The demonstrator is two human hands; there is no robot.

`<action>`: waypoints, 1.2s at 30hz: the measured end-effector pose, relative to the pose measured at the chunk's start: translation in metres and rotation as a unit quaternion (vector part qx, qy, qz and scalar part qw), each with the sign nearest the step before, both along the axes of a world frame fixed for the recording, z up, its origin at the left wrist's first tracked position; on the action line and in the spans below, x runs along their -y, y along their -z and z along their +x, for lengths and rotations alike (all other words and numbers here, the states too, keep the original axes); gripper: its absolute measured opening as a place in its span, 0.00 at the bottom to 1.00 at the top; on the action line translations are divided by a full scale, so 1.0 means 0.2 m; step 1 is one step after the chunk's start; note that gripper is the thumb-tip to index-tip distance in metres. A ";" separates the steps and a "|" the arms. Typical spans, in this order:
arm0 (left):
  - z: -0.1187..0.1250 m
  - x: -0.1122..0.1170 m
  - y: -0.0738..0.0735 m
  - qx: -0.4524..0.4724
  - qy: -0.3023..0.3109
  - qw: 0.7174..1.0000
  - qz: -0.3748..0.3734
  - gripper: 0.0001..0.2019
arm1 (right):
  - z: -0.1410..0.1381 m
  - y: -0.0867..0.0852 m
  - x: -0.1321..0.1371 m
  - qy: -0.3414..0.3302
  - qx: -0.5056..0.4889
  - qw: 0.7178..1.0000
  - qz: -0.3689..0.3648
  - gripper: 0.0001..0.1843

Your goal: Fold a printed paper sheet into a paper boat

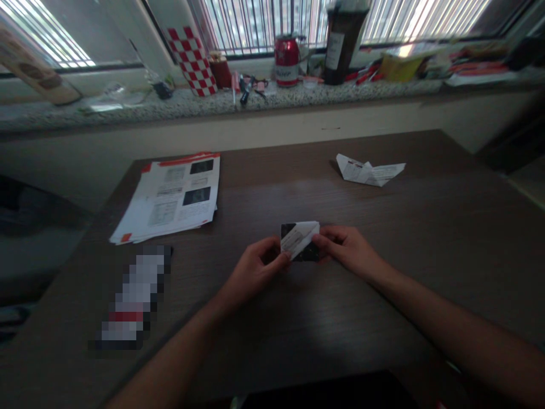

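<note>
One folded black-and-white paper square, pinched by left hand and right hand. Beyond it, rightward: one printed white-paper boat.

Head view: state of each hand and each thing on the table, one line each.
Left hand: closed, pinching the folded paper's left side.
Right hand: closed, pinching its right side.
Folded paper: folded small, held between both hands.
Paper boat: folded into shape, resting on the table, not held.
Paper stack: loosely piled, edges uneven, printed side up.
Pixelated object: lying on the table; blurred out, further state unreadable.
</note>
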State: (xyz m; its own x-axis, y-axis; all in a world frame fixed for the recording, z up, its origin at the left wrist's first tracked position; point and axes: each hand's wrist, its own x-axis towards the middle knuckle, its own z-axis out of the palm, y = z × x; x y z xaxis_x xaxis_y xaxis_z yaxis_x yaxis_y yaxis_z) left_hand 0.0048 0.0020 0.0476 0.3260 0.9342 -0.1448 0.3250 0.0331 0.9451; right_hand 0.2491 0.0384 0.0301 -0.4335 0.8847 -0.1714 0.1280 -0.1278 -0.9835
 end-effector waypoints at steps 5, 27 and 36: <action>0.00 0.00 0.00 0.000 0.011 1.000 0.008 0.13 | 0.00 -0.02 0.00 -0.021 0.010 1.000 0.018 0.23; 0.04 0.01 0.01 0.012 -0.007 1.000 0.011 0.10 | -0.02 0.01 0.05 -0.065 0.049 0.995 0.053 0.15; 0.05 0.02 0.00 0.009 -0.018 1.000 0.013 0.12 | -0.03 0.01 0.07 -0.090 0.040 0.993 0.063 0.14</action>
State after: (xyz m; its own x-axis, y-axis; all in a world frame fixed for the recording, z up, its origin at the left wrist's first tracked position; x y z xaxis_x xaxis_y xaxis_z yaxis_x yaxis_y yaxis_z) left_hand 0.0157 -0.0011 0.0479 0.2947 0.9486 -0.1149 0.3063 0.0201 0.9517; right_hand 0.2421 0.0244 0.0289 -0.5759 0.8108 -0.1048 0.2155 0.0269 -0.9761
